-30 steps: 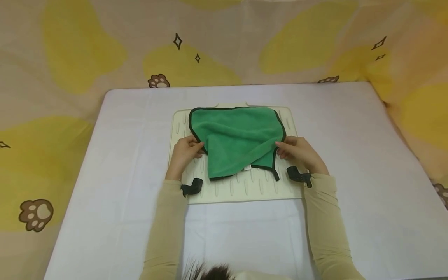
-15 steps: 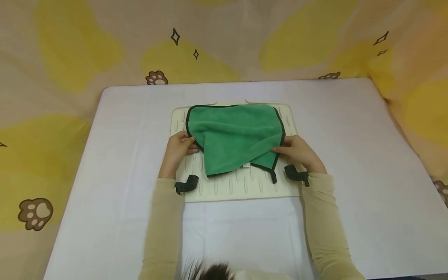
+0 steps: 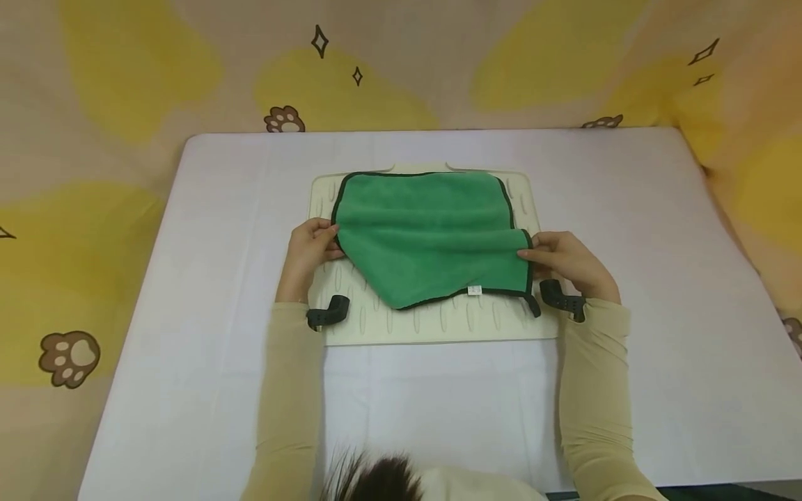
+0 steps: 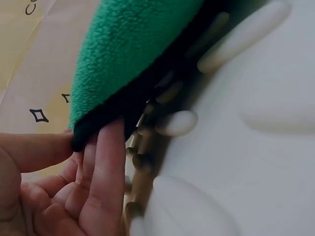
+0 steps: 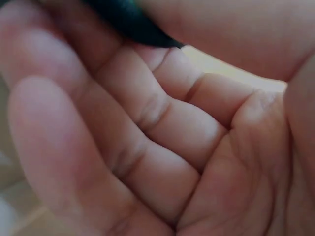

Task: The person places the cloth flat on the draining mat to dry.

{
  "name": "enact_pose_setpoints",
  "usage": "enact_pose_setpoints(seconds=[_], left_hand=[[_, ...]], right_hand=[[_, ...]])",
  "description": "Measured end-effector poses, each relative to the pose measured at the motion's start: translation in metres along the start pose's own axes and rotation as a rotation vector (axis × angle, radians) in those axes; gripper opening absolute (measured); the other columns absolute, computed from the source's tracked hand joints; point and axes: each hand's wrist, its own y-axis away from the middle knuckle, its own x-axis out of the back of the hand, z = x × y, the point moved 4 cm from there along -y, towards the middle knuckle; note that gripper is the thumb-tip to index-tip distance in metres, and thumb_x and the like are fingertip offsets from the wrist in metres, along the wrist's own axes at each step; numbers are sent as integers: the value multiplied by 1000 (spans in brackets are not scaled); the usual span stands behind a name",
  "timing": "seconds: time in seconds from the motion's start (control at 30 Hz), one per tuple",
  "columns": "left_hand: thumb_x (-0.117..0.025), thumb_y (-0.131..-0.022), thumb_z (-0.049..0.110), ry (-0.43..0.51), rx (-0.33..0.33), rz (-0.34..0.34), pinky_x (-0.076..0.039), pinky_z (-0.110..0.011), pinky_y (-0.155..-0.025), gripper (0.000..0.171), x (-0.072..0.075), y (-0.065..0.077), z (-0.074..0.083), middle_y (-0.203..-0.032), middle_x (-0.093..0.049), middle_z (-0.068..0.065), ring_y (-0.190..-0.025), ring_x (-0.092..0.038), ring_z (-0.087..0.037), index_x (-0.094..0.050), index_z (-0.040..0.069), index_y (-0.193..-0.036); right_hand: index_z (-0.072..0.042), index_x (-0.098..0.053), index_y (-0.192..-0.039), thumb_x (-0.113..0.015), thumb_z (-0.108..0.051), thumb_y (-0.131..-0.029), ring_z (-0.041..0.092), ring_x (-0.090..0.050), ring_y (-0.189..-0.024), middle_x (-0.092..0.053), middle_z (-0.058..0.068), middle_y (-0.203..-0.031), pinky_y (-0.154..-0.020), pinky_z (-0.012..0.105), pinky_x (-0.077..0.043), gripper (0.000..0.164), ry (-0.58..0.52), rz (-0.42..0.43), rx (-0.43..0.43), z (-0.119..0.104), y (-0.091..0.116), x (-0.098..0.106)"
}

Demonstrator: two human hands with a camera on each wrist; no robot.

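A green towel [image 3: 426,236] with dark edging lies spread over a cream ribbed mat [image 3: 376,330] in the head view. Its lower left part slants inward, and a small white tag shows at its near edge. My left hand [image 3: 308,249] pinches the towel's left edge between thumb and fingers; the left wrist view shows the dark border of the towel [image 4: 128,54] between them. On the other side, my right hand [image 3: 573,261] pinches the right edge, above a small dark loop. In the right wrist view the palm and fingers hide most of the towel.
The mat rests on a table with a white cloth [image 3: 438,403]. A patterned yellow and beige curtain [image 3: 401,69] stands behind and along the sides. Each wrist wears a black camera mount [image 3: 328,313].
My hands have moved apart, the right one outward to the right and the left slightly leftward. The towel's lower right part has unfolded and its creases have flattened. The head view has shifted slightly.
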Motion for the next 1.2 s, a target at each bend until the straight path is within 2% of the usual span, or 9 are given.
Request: enact_pose_setpoints(seconds=[0.17, 0.37, 0.6, 0.7, 0.8, 0.9, 1.03, 1.13, 1.2], left_hand=[[-49, -99, 14, -72, 23, -62, -53, -20, -60, 21, -3, 2, 4, -78, -54, -3, -60, -55, -6, -50, -5, -109], [-53, -98, 21, -191, 42, -281, -56, -27, -70, 34, -8, 11, 6, -86, -64, -10, -65, -64, -10, -50, -8, -115], [-57, -94, 8, -269, 10, -480, -55, -32, -76, 40, -6, 20, 5, -91, -68, -13, -72, -67, -14, -43, -9, -127], [-55, -94, 5, -316, -25, -481, -55, -31, -72, 16, -4, 22, 7, -78, -65, -8, -69, -66, -13, -48, -6, -103], [-53, -96, 6, -341, -67, -418, -55, -29, -66, 12, 0, 23, 10, -69, -60, -3, -63, -63, -13, -45, -2, -93], [-50, -98, 10, -350, -78, -347, -54, -28, -61, 17, 5, 25, 9, -64, -58, -2, -58, -59, -12, -47, -6, -103], [-47, -100, 16, -335, -60, -296, -53, -27, -59, 27, 10, 30, 4, -59, -52, -2, -55, -54, -13, -47, -7, -114], [-50, -99, 19, -311, -49, -349, -54, -28, -64, 28, 11, 36, 2, -63, -58, -3, -58, -59, -14, -49, -7, -110], [-53, -97, 17, -295, -47, -455, -54, -28, -69, 28, 9, 39, -1, -72, -66, -5, -65, -65, -15, -53, -9, -108]], right_hand=[[7, -51, -87, -63, -15, -92, 15, -66, -67, -64, 0, -73, -68, 32, -56, 25, -5, -39, 4, 0, -1, -1], [11, -56, -103, -62, -18, -92, 14, -67, -75, -69, 7, -86, -70, 30, -56, 31, 61, -88, -1, -1, -1, -5], [13, -55, -116, -65, -20, -91, 15, -68, -84, -67, 17, -103, -74, 32, -56, 43, 74, -110, -30, 2, 3, -12], [10, -57, -116, -66, -22, -90, 14, -68, -82, -68, 14, -100, -73, 31, -56, 41, 95, -87, -42, 4, 7, -12], [7, -58, -98, -66, -20, -90, 13, -64, -70, -65, 7, -80, -66, 29, -56, 29, 105, -64, -39, 5, 15, -13], [6, -56, -91, -67, -18, -89, 12, -58, -62, -59, 3, -68, -61, 27, -54, 27, 103, -70, -38, 4, 21, -19], [9, -60, -106, -68, -18, -88, 10, -58, -63, -65, 5, -75, -61, 26, -55, 33, 94, -80, -35, 4, 24, -28], [9, -58, -110, -68, -16, -88, 10, -59, -64, -68, 9, -80, -62, 26, -55, 35, 84, -67, -30, 5, 25, -29], [9, -58, -107, -67, -16, -88, 10, -59, -64, -67, 9, -79, -61, 27, -55, 33, 73, -57, -28, 6, 25, -29]])
